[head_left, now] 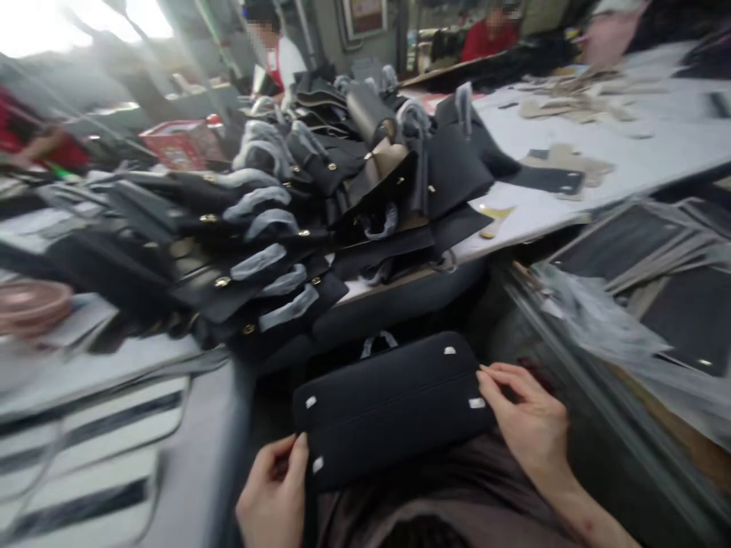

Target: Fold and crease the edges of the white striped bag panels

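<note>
A black handbag (394,403) lies across my lap, its flat base turned up toward me. Small white pieces sit near the corners of that base, and a plastic-wrapped handle (379,344) shows beyond its far edge. My left hand (277,487) pinches the left end of the bag between thumb and fingers. At the opposite end my right hand (528,415) grips the edge the same way, near the upper right corner. The inside of the bag is hidden from this angle.
Black handbags (268,251) with wrapped handles are heaped on the white worktable (645,160) ahead. Flat panels (114,426) lie at left, and plastic sheeting (605,312) with dark panels at right. A pink basket (34,304) stands far left. Several people are at the back.
</note>
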Motion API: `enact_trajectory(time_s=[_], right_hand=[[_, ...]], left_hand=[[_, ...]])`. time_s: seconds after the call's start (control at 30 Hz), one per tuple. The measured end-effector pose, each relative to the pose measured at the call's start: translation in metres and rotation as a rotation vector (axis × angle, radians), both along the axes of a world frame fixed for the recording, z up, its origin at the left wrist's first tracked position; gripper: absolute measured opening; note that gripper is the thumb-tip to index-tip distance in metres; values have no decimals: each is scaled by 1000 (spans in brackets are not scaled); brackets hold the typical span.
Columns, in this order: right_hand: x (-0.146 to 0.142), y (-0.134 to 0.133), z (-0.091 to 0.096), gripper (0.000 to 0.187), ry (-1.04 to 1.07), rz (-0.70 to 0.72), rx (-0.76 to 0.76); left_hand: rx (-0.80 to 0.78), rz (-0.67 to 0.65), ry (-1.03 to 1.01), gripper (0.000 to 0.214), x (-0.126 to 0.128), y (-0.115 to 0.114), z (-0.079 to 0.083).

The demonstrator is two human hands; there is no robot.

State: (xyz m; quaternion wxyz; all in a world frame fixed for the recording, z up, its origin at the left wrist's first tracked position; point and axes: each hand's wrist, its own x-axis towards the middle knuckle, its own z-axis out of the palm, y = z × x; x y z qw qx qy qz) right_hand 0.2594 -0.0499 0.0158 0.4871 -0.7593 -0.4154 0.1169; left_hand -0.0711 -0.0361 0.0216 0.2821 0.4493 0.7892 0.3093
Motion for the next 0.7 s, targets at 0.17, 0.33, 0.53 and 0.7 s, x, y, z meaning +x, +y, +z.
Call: enact_trajectory(time_s=[0.17,0.33,0.53,0.7], right_hand=[[2,3,0,32,-44,-21,-98],[12,4,3,41,-289,257,-70],[44,20,-8,31,-759,738,90],[55,32,-1,30,-968,960,129]], left_hand=[[149,-22,-91,35,4,1,-2],[358,-231,9,12,-3,2,1],[408,-702,156,21,-39,13,9],[363,-984,245,20,-49,20,21]])
